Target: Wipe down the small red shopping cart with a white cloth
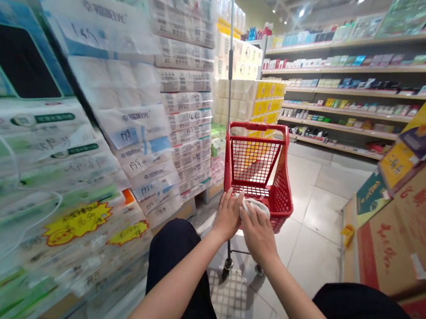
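Observation:
A small red shopping cart with a mesh basket stands in front of my knees. My right hand is closed over a white cloth at the cart's near end, its fingers bent across the fabric. Close beside it, my left hand rests at the cart's near left corner, fingers stretched forward and its inner edge near the cloth. Whether the left fingertips touch the cloth I cannot tell. A thin metal pole rises from the cart's left side.
Tall stacks of wrapped tissue packs line the left, with a dark-screened phone-like device and a white cable. Cardboard boxes stand at the right. Stocked shelves run along the back. Pale floor tiles lie between.

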`<state>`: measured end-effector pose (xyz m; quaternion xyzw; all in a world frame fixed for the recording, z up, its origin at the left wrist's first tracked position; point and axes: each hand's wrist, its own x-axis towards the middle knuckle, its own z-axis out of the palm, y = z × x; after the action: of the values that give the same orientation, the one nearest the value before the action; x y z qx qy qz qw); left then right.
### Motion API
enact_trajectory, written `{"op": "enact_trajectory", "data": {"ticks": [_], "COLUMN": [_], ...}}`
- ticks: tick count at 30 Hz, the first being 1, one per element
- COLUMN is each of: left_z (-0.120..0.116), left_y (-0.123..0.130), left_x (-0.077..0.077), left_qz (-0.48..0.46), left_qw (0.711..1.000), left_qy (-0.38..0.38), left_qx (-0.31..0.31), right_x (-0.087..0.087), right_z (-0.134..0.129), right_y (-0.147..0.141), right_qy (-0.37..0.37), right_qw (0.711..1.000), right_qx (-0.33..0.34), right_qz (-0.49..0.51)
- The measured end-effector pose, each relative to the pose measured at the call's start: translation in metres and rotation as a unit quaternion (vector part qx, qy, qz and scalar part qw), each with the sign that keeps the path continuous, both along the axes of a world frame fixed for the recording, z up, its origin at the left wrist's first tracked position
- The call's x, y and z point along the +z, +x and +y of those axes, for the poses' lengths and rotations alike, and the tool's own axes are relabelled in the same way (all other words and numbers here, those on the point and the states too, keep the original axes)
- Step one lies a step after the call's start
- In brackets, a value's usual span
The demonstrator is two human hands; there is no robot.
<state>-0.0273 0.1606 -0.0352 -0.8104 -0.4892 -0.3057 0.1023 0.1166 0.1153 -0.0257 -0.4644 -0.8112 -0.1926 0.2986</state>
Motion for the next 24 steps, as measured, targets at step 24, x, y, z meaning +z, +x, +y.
{"op": "enact_trajectory", "data": {"ticks": [24], "left_z": [0.0], "left_y": [0.008], "left_x": [0.004], "left_qz": [-0.043], "left_qw": [0.997], "left_qy": [-0.064], "left_qx": [-0.02], "right_x": [0.007], "right_z": [0.005], "right_y": [0.066], "right_qy": [-0.009], "right_qw": [0.997], "right_qx": [-0.079], "right_qz": [0.021]}}
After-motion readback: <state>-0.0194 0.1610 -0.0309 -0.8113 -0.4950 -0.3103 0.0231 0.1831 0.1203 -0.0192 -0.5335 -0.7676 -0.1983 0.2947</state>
